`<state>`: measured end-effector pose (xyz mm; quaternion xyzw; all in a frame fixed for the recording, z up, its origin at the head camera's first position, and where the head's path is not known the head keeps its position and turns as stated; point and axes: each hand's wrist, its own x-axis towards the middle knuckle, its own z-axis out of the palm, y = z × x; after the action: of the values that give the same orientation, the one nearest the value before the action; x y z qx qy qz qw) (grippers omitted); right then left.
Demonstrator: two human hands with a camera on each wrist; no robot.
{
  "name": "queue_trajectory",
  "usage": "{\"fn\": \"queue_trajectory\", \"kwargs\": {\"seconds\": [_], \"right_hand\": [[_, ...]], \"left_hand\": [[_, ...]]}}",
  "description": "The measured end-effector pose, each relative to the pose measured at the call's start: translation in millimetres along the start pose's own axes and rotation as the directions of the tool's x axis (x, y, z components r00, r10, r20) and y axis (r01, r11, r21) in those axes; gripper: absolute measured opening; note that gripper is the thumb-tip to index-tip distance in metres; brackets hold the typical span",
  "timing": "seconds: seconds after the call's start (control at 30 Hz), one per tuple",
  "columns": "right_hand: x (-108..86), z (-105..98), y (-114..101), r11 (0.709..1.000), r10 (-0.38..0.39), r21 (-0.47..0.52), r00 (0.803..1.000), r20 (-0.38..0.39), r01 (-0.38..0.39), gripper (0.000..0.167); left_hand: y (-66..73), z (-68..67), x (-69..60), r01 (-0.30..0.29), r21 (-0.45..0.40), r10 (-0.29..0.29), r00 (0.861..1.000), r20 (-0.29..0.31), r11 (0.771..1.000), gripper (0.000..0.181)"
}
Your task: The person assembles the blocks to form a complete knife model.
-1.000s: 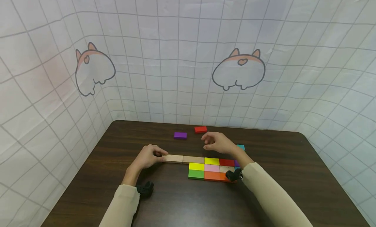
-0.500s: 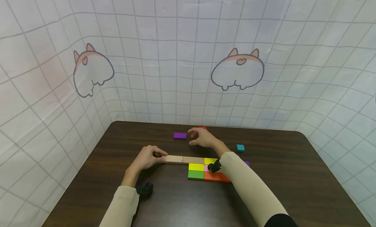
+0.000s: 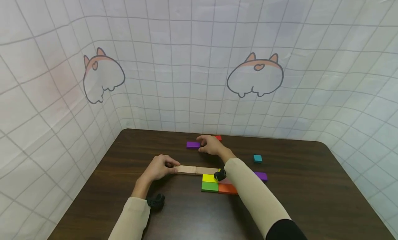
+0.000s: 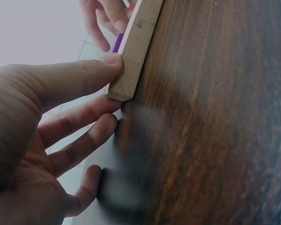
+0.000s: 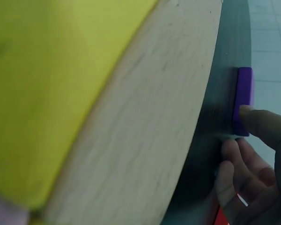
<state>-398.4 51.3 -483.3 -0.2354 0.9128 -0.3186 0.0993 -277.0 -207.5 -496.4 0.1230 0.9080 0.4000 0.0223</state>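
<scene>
My left hand pinches the left end of a plain wooden block. In the left wrist view the thumb lies on the block's long side and the other fingers spread past its end. A second wooden block continues the row to the right. Farther back, my right hand hovers with loosely bent fingers at the right end of a purple block. In the right wrist view its thumb overlaps the purple block; whether it touches cannot be told.
Below the row lie yellow, green and orange blocks, partly under the right sleeve. Another purple block shows beyond it. A teal block lies apart; a red block is partly behind the right hand.
My right hand has moved left and away from me, from above the row to beside the purple block. My left hand has kept its pinch on the wooden block.
</scene>
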Motion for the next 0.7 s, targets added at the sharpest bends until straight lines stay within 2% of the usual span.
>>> {"fn": "queue_trajectory", "kwargs": {"seconds": [0.23,0.37,0.7], "right_hand": [[3.6,3.0,-6.0,0.994,0.033,-0.104,0.999,-0.034,-0.037,0.035],[1.7,2.0,-7.8,0.991,0.027,-0.130,0.999,-0.030,-0.030,0.029],[-22.8,-19.8,-1.6,0.991,-0.017,-0.133,1.000,0.023,0.020,0.030]], "left_hand": [[1.8,2.0,1.0,-0.011,0.004,0.011,1.000,0.000,1.000,0.015],[1.9,2.2,0.3,-0.006,0.007,0.006,1.000,0.003,1.000,0.015],[1.4,0.6,-1.5,-0.005,-0.010,0.005,1.000,0.005,1.000,0.015]]}}
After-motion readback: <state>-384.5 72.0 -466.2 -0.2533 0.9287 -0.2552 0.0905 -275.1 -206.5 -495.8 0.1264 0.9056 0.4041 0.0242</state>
